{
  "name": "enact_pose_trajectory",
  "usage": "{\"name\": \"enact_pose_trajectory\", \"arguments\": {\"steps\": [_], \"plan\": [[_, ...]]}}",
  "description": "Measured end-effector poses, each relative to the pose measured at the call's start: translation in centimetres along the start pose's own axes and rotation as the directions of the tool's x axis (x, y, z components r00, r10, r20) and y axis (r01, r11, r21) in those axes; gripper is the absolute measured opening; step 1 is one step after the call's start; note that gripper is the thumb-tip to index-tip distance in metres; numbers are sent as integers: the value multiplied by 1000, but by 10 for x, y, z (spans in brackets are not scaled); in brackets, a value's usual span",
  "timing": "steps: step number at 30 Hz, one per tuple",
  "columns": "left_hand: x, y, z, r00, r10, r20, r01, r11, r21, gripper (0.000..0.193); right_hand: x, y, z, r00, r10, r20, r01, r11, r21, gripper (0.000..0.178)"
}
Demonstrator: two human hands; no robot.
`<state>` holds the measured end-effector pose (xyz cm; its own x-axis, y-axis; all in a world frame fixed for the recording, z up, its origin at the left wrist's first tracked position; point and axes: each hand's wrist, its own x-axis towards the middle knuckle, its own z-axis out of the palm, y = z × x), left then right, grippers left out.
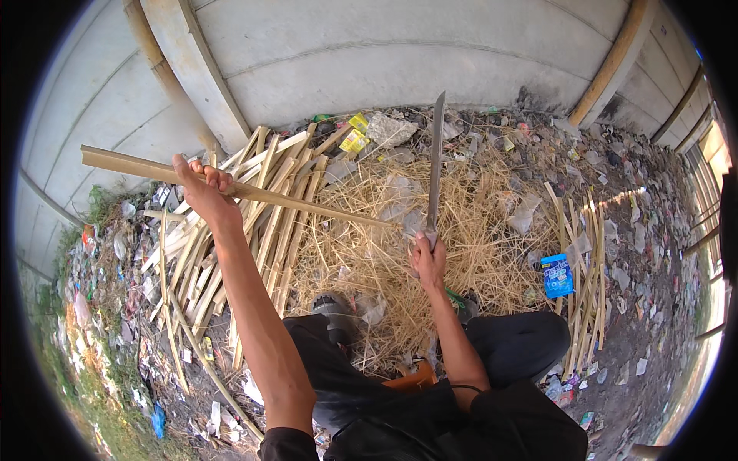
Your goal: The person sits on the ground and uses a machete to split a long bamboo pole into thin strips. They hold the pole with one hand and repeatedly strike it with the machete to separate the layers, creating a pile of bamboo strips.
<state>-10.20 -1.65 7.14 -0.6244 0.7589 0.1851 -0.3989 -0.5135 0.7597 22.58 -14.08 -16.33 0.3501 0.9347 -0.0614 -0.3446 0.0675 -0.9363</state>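
My left hand (206, 189) is closed round a long split bamboo strip (307, 206), held aslant with its wider end up at the left. The strip's thin end reaches down toward my right hand (427, 257), which grips the handle of a machete (436, 157). The long blade stands nearly upright, pointing away from me, its edge apart from most of the strip. Under both hands lies a heap of pale shavings (361, 257). To the left a large pile of split bamboo strips (269, 207) rests on the ground.
Thinner strips (588, 276) lie at the right beside a blue packet (557, 275). A concrete panel wall (400, 61) closes off the far side, with a grey rock (392, 129) and yellow wrappers (355, 140) near its foot. Litter covers the ground (646, 307) around.
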Motion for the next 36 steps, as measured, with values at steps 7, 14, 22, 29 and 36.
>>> {"name": "enact_pose_trajectory", "arguments": {"steps": [7, 14, 22, 29, 36], "plan": [[-7, -2, 13, 997, 9, -74, -6, 999, 39, 51, -7, 128, -28, 995, -1, -103, -44, 899, -435, 26], [-1, 3, 6, 999, 46, -19, -45, 998, 51, 52, -17, 161, -42, 730, 682, -36, -669, 703, -243, 21], [-16, 2, 17, 1000, -5, -24, 6, 999, 41, 51, -39, 111, -25, 874, 474, -109, -480, 805, -347, 25], [-23, 3, 21, 999, 30, 29, -31, 998, 47, 50, 12, -31, 24, 994, -109, 13, 109, 994, -7, 25], [-26, 2, 33, 999, 38, 23, -40, 998, 50, 49, 5, 74, -22, 968, -242, -69, 232, 964, -128, 21]]}}
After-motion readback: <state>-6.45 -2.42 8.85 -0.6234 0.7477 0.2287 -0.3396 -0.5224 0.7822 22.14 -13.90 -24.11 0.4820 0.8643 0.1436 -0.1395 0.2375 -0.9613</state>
